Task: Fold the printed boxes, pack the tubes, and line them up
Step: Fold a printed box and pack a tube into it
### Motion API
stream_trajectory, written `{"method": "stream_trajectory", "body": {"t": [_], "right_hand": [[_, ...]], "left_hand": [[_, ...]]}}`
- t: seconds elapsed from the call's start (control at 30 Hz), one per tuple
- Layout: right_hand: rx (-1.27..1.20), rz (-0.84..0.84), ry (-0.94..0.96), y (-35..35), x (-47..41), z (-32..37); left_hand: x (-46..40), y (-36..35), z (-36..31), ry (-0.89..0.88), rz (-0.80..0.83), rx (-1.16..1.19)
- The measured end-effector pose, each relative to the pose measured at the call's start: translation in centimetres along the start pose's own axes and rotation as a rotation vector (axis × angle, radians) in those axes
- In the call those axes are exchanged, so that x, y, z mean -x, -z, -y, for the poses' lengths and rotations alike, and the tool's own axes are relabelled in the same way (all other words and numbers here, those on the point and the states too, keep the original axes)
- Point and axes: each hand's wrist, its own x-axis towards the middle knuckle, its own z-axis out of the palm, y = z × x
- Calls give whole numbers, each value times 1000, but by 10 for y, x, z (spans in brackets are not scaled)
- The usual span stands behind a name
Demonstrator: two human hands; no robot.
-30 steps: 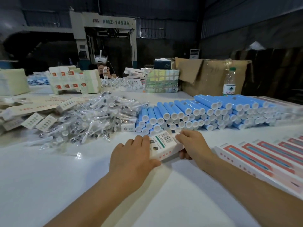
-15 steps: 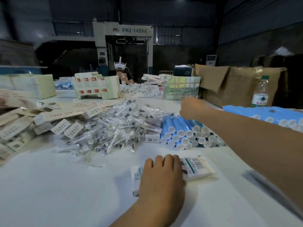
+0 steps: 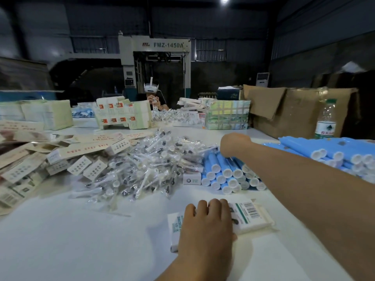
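Since the earlier frame the right hand (image 3: 235, 144) has reached deeper, its curled fingers now down on the blue tubes (image 3: 225, 171) at centre right; whether it grips one cannot be told. The left hand (image 3: 207, 224) stays flat, fingers straight, pressing the printed box (image 3: 249, 217) onto the white table (image 3: 81, 240) at lower centre. Wrapped brushes (image 3: 146, 165) lie heaped mid-frame.

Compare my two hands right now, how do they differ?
The left hand lies flat near me, pressing the white box onto the table. The right hand reaches farther out, fingers curled down onto the blue tubes; whether it grips one is hidden. Both touch task items.
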Motion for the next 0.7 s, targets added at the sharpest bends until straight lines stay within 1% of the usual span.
{"method": "stream_trajectory", "body": {"t": [0.13, 0.2, 0.27, 0.4, 0.57, 0.7], "right_hand": [[-49, 50, -60, 4, 10, -7], [-70, 105, -84, 9, 15, -10], [-98, 140, -94, 13, 22, -10], [-130, 115, -85, 13, 36, -11], [-125, 126, -6, 9, 48, 7], [-210, 76, -41, -8, 50, 10]], "left_hand": [[2, 4, -1, -18, 9, -4], [2, 6, -1, -8, 13, 1], [1, 6, -2, -9, -10, 10], [2, 7, -4, -37, 6, 34], [1, 9, -6, -27, 28, 53], [1, 12, -2, -56, 49, 50]]}}
